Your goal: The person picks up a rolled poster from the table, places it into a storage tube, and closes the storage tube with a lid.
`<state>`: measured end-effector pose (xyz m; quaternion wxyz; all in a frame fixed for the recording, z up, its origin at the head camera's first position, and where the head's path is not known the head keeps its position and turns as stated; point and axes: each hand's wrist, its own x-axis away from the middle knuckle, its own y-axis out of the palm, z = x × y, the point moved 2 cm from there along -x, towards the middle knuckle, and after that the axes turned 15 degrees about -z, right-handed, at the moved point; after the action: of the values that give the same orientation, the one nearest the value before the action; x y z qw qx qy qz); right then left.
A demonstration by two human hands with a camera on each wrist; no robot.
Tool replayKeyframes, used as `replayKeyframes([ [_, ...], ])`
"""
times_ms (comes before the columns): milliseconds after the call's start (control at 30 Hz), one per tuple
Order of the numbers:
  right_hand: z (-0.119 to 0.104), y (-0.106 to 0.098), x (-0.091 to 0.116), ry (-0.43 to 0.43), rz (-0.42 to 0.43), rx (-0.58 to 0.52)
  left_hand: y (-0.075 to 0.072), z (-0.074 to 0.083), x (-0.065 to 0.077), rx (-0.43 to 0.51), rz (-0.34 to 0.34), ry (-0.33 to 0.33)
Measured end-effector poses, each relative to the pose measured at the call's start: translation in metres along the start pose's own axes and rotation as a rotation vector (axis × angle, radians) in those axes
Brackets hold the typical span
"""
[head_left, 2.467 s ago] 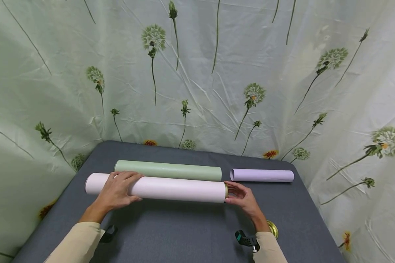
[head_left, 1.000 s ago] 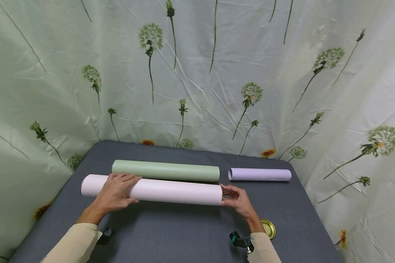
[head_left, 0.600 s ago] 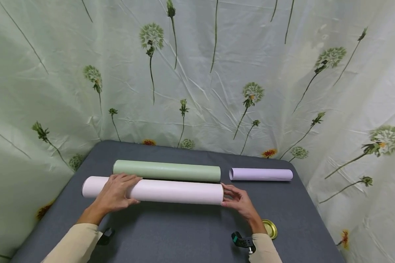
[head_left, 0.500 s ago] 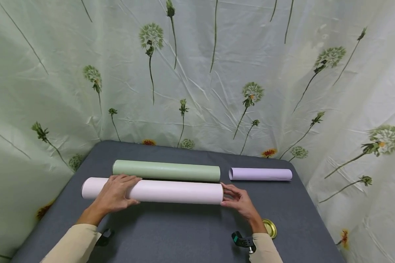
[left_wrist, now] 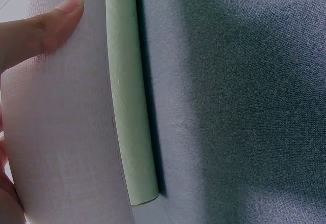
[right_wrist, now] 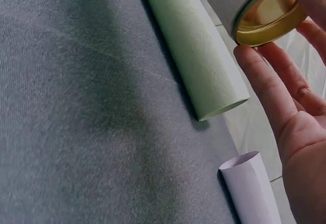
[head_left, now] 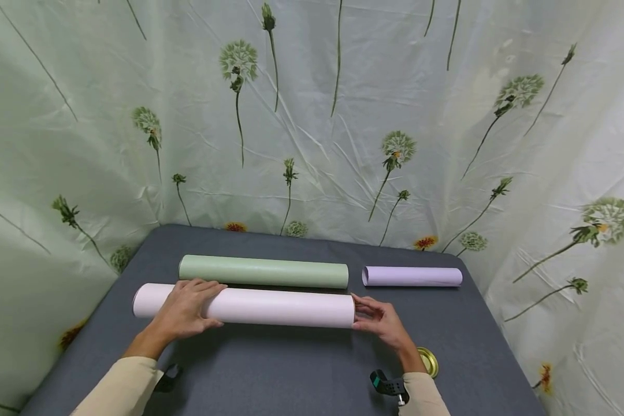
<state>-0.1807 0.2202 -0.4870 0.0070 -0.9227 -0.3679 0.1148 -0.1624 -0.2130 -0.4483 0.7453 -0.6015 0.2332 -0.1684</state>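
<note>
A long pale pink cardboard tube is held level above the grey-covered table. My left hand grips it from above near its left end, thumb on the near side; the left wrist view shows the thumb lying along the tube's wall. A recessed gold metal lid sits in the tube's right end. My right hand pinches that end, with fingertips and thumb at opposite sides of the lid's rim. A second gold lid lies on the table beside my right wrist.
Behind the pink tube lies a green roll on the grey table cover. A shorter lilac paper roll lies at the back right. A floral curtain hangs behind the table.
The gold band at the tube's right end, plain to see earlier, is now almost out of sight. The tube has dipped slightly toward the near side. Both hands keep their places on it.
</note>
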Motion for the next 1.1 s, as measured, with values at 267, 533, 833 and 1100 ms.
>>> replayKeyframes([
  [267,-0.002,-0.001,-0.002,0.027,0.01,0.038,0.004,0.0,0.001,0.011,-0.022,-0.018],
  [533,-0.002,0.003,-0.003,0.012,0.012,0.009,0.0,0.0,0.003,-0.011,-0.015,-0.014],
  [833,-0.002,0.007,-0.002,-0.002,0.008,-0.02,-0.004,0.001,0.003,-0.024,-0.027,-0.009],
  [1100,-0.002,0.004,-0.005,-0.026,0.004,0.019,-0.012,0.002,-0.002,-0.024,0.005,0.02],
])
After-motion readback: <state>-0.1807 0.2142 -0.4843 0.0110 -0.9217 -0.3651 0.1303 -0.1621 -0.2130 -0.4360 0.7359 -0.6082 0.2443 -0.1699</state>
